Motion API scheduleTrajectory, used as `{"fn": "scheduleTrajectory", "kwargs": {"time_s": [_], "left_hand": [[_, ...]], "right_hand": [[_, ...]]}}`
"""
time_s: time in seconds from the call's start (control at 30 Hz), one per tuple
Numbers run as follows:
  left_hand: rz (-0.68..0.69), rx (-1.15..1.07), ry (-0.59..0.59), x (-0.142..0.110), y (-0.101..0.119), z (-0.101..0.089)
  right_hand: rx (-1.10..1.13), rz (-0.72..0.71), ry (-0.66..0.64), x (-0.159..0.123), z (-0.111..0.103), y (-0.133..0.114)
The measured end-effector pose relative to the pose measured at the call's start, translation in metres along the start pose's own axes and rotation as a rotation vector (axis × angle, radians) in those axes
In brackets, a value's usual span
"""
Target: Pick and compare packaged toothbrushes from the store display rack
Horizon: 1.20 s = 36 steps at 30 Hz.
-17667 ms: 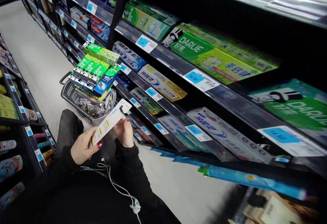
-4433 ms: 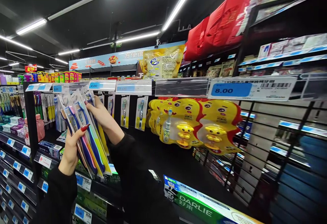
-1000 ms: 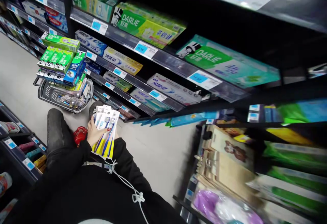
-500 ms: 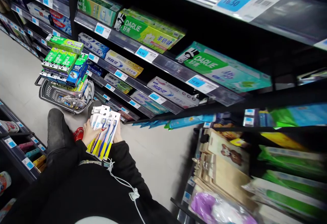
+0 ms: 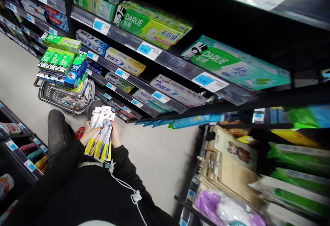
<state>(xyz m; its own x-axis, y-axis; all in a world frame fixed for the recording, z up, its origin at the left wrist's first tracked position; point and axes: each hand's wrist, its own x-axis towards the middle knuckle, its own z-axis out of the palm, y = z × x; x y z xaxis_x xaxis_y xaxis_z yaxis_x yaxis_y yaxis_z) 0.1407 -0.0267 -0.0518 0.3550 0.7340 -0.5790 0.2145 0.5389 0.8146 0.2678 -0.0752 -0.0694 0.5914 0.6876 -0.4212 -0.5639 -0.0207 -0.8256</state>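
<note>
A: Left hand?
B: The left hand (image 5: 89, 133) is closed round a bunch of toothbrush packs (image 5: 101, 138), thumb laid across the front, red nail showing.

A: Right hand?
B: The right hand (image 5: 116, 135) has its fingers curled on the right edge of the same bunch, so both hands are holding it. Can't tell how tight the grip is.

A: Where's the bunch?
B: Low in front of the body, over the lap, just above the belt (image 5: 90, 164). Packs overlap in a loose fan, fronts to the camera, white tops pointing away, yellow ends toward the person. Some handles blue, one orange and dark. Exact count unclear.

A: What's near the hands?
B: Something red (image 5: 79, 133) beside the left wrist, partly hidden, can't tell what. Black sleeves, white cord (image 5: 135, 196) hanging down the front. Knee in grey jeans (image 5: 56, 130) to the left.

A: Basket?
B: Grey basket (image 5: 48, 93) on the floor (image 5: 152, 150), past the knees, near the shelf (image 5: 175, 61). Toothpaste boxes (image 5: 55, 60) piled above its rim: a green one lying across the top, green ones side by side below, blue one at the right. Clear-wrapped packs in the near end, too small to read.

A: Rest?
B: More boxed toothpaste on the shelf, price tags (image 5: 149, 50) along the edges. Wooden boards (image 5: 235, 178) at lower right, one with a bear picture.
</note>
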Motion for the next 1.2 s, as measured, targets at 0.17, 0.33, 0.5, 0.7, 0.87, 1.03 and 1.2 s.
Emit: {"fn": "scheduleTrajectory", "kwargs": {"time_s": [0.17,0.33,0.5,0.7,0.87,1.03,1.2], "left_hand": [[-0.068,-0.141,-0.153,0.0,0.019,-0.003],[-0.079,-0.256,-0.157,0.006,0.03,-0.003],[-0.145,-0.405,-0.212,0.011,0.031,-0.012],[-0.241,-0.554,-0.241,0.021,0.024,-0.028],[-0.376,-0.664,-0.353,0.023,0.019,-0.036],[-0.419,-0.76,-0.372,0.024,0.004,-0.035],[-0.386,-0.823,-0.33,0.027,-0.003,-0.031]], "right_hand": [[-0.06,-0.05,0.073,0.012,-0.001,0.007],[-0.107,-0.064,0.006,0.022,0.01,0.004],[-0.175,-0.083,-0.14,0.016,0.023,-0.005],[-0.358,-0.158,-0.185,0.015,0.039,-0.009],[-0.675,-0.337,-0.026,0.011,0.05,-0.02],[-0.73,-0.301,0.026,0.0,0.059,-0.039],[-0.543,-0.214,0.079,0.002,0.062,-0.046]]}}
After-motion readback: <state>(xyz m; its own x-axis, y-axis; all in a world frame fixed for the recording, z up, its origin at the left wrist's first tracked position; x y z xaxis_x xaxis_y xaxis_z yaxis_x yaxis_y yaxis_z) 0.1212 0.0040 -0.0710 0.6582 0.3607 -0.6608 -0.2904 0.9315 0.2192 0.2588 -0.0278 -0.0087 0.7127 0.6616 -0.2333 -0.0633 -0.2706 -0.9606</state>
